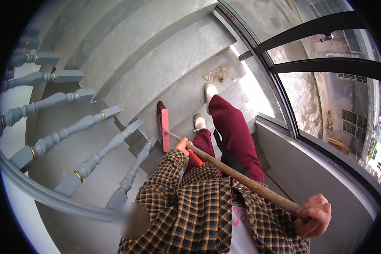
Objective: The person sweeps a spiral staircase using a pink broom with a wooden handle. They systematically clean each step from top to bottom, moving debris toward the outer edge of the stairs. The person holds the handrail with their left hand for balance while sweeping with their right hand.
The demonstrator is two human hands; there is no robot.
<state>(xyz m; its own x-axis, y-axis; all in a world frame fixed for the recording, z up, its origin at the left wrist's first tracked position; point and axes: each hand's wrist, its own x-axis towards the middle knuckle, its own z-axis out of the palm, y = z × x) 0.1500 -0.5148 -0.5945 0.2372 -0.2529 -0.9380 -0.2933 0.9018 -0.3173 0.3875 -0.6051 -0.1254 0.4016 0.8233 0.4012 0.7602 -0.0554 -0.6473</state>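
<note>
A broom with a pink head point(165, 130) and dark bristles rests on a grey stair step, at my front left. Its long wooden handle point(241, 182) slants across my body. Low on that handle, near the broom head, my left hand point(183, 146) is closed around it. A red plastic piece point(196, 158) sticks out below the same hand; whether it is a separate tool, I cannot tell. My right hand point(314, 216) grips the top end of the handle, out to the right. Some crumpled, brownish litter point(218, 74) lies on the step beyond my feet.
Grey steps point(165, 68) spread out ahead. Along the left runs a balustrade with grey turned balusters point(103, 150) and a curved handrail point(60, 201). A dark-framed window point(266, 63) and its sill point(324, 158) border the right side. My light shoes point(199, 122) stand on the stairs.
</note>
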